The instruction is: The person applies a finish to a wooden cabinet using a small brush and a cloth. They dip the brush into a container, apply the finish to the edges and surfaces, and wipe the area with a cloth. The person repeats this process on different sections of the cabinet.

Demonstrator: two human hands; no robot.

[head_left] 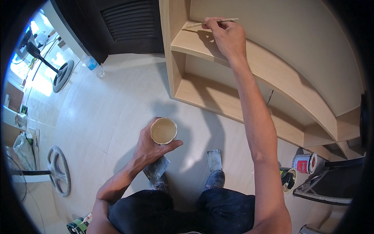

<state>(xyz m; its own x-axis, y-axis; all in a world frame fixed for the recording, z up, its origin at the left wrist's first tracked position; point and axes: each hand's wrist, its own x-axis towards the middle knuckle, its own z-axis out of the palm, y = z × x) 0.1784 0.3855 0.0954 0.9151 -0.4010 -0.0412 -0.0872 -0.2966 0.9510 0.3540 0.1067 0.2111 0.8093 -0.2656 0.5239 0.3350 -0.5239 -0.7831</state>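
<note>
Pale brush [230,20] slants through the right hand [228,34] — cup [163,144] in left hand [149,144].

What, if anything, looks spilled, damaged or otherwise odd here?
I see no clear spill or damage. One slightly odd detail: the cup in the left hand has a wavy, uneven rim instead of a plain round one. I cannot tell whether that is its normal shape.

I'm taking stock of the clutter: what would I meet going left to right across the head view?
White sack, gray spoked stand base, plastic water bottle, cup of pale liquid, thin brush-like tool, red-labelled can.
</note>
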